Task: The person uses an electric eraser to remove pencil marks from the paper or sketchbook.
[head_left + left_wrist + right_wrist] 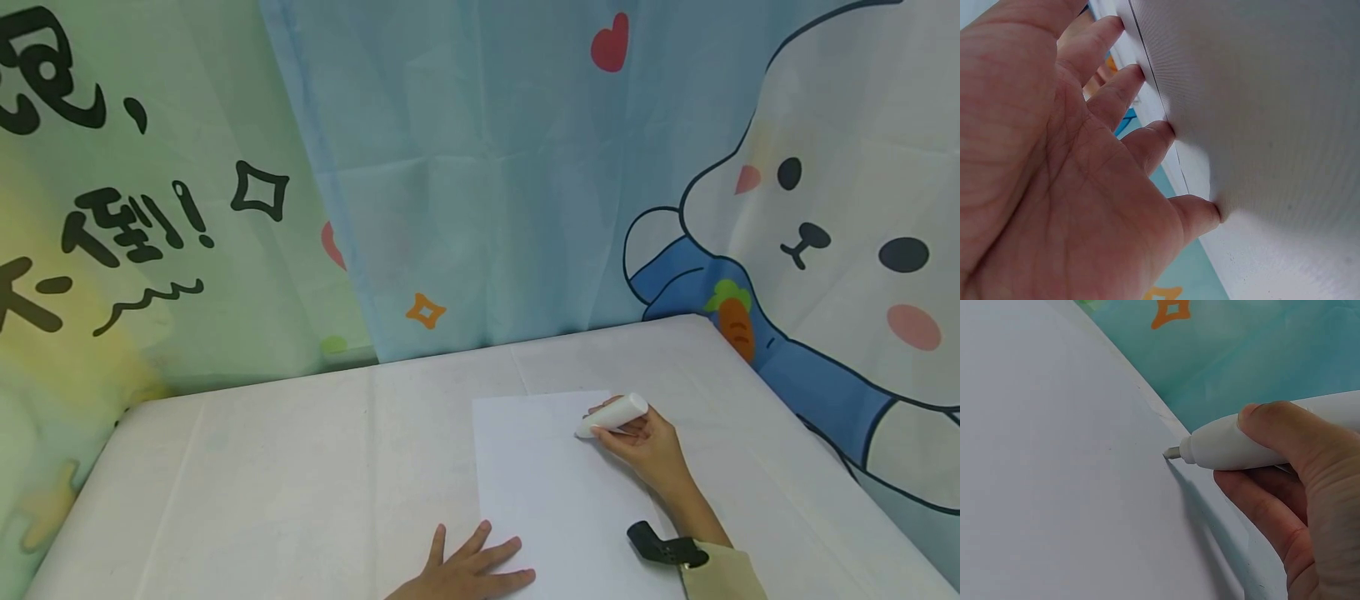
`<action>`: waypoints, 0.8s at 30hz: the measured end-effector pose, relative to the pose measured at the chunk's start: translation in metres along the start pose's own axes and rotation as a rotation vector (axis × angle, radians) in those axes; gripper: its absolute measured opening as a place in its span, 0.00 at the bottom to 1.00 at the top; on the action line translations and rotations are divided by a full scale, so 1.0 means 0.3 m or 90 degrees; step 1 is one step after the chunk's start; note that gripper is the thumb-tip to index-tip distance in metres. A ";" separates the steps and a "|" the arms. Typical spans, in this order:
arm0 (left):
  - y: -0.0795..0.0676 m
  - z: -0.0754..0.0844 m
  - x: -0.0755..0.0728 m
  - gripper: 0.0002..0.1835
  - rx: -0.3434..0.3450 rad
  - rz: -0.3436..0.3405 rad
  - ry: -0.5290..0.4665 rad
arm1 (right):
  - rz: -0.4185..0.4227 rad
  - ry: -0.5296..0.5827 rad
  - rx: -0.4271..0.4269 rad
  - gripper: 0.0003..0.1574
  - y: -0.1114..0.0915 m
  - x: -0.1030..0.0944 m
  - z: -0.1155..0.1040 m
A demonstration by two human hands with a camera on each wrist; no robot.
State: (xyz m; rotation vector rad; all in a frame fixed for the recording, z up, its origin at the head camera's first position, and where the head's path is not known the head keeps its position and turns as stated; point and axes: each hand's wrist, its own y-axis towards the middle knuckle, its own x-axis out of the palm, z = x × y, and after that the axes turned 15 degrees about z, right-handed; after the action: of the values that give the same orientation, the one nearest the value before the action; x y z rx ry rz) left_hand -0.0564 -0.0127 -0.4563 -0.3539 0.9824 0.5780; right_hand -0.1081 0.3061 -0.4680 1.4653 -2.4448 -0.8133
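My right hand (651,450) grips a thick white pen-shaped tool (617,414) between thumb and fingers. In the right wrist view the tool (1229,442) has a tapered body and a short grey tip, which meets its shadow at the sheet's surface. Under it lies a blank white sheet of paper (540,467). At the sheet's lower left, my left hand (468,573) has its fingers spread. The left wrist view shows the left hand (1091,169) from the palm side, its fingertips touching the white surface.
The table (285,475) wears a white cover with faint creases. Behind it hangs a printed cloth (480,208) with a cartoon animal (832,150) at right. A black strap-like device (663,546) sits on my right wrist by a beige sleeve (723,575).
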 end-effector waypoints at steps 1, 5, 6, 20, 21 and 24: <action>0.000 -0.001 0.001 0.32 0.002 0.002 -0.002 | -0.001 0.001 0.000 0.26 0.000 0.000 0.001; 0.001 -0.004 0.003 0.32 0.009 0.010 -0.006 | -0.005 0.000 -0.005 0.26 0.000 -0.001 0.002; 0.001 -0.004 0.003 0.32 0.007 0.009 -0.006 | -0.006 0.000 -0.006 0.26 0.000 -0.002 0.003; 0.010 -0.001 0.009 0.32 -0.016 -0.018 0.016 | 0.003 -0.022 -0.004 0.26 0.000 -0.010 -0.001; 0.009 -0.001 0.009 0.32 -0.015 -0.017 0.016 | 0.003 -0.027 -0.005 0.26 0.000 -0.009 -0.001; 0.006 -0.002 0.007 0.32 -0.011 -0.009 0.009 | 0.003 -0.029 -0.003 0.26 0.001 -0.007 -0.004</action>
State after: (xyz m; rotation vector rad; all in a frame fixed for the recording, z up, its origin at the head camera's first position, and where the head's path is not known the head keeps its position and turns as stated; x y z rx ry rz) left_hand -0.0570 -0.0109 -0.4584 -0.3800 0.9891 0.5718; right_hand -0.1067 0.3075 -0.4665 1.4538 -2.4760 -0.8596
